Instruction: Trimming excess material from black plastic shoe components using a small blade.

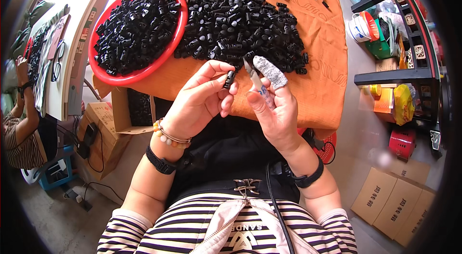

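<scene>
in the head view, the left hand pinches one small black plastic piece between thumb and forefinger, its other fingers loosely curled beneath. the piece lies at the tips of those fingers, on the side facing the right hand, with a narrow gap between it and that hand. the right hand is closed around a small knife with a pale handle, its blade pointing up and a little to the left, level with the piece and apart from it. a grey knitted cover wraps the right forefinger.

both hands are over the near edge of a table with an orange cloth. just beyond them lies a large heap of black pieces; left of it, a round red tray is filled with more pieces.
</scene>
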`<state>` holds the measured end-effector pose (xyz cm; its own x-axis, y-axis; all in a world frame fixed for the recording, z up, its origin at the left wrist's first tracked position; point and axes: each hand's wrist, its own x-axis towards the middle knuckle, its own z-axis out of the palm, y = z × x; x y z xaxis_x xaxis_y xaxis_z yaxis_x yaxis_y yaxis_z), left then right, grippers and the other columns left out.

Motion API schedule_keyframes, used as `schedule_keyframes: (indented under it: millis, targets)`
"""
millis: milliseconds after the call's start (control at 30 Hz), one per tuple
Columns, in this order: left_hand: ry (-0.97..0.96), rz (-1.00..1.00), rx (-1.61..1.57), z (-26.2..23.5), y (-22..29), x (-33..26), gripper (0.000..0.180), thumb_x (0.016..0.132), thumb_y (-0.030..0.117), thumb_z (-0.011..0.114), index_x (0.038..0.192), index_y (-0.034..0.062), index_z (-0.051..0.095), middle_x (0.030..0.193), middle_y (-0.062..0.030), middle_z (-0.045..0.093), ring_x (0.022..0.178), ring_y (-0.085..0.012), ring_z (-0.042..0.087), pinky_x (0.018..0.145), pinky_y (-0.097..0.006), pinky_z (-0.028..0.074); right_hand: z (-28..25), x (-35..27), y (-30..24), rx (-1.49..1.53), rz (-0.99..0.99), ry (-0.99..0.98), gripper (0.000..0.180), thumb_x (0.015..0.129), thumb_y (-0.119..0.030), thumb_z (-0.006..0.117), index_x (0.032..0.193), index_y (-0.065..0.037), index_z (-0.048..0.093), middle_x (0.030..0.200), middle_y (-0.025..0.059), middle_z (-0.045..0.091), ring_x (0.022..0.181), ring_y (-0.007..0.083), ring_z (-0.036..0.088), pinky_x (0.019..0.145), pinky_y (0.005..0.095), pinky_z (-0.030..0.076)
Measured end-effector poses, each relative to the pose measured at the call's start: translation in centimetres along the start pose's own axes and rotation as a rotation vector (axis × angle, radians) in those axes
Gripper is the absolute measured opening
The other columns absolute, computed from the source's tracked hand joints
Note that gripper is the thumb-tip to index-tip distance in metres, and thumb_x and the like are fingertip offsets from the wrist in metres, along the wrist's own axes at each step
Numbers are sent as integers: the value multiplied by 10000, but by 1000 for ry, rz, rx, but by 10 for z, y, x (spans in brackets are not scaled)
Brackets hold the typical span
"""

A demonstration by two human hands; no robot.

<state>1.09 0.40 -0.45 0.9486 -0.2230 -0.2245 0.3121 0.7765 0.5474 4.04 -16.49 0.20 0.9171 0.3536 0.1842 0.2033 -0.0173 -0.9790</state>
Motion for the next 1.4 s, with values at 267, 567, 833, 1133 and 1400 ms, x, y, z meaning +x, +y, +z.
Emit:
schedule_keyframes:
  millis: [267, 567, 833, 1133, 1400]
  targets:
    - [15, -52, -101, -1, 0, -2, 252, 940, 117, 406, 1186, 65, 402, 812, -52, 545, 543, -78, 464, 444, -191, 368, 1, -1, 5, 50, 40, -118, 372, 897, -187, 573, 1195, 26, 507, 905, 79, 620, 763, 85, 559, 672, 223, 464]
    - [-48, -143, -76, 0, 5, -5, 199, 955, 192, 420, 1128, 98, 446, 779, -15, 503, 541, -52, 437, 456, -179, 346, 1, -2, 3, 18, 52, -136, 349, 887, -174, 587, 1175, 13, 523, 865, 66, 627, 736, 82, 562, 656, 222, 464]
    - [-94, -102, -247, -12, -3, -3, 302, 904, 109, 461, 1200, 96, 401, 784, -23, 558, 499, -63, 408, 438, -177, 306, 3, -5, -11, -61, 94, -171, 348, 871, -143, 602, 1162, 29, 520, 869, 97, 643, 731, 101, 601, 636, 233, 480]
    - [-52, -114, -201, -8, 0, -5, 309, 900, 118, 473, 1199, 96, 395, 719, -3, 512, 510, -62, 382, 453, -186, 307, 6, -5, -2, -58, -23, -123, 344, 859, -123, 610, 1154, 28, 520, 914, 140, 649, 766, 162, 648, 656, 258, 501]
    - [-44, -126, -185, -5, 1, -5, 281, 903, 112, 460, 1176, 95, 401, 699, -1, 496, 518, -55, 359, 458, -184, 300, 7, -6, -3, -27, -1, -114, 344, 858, -119, 610, 1159, 24, 524, 929, 135, 646, 793, 167, 648, 679, 265, 504]
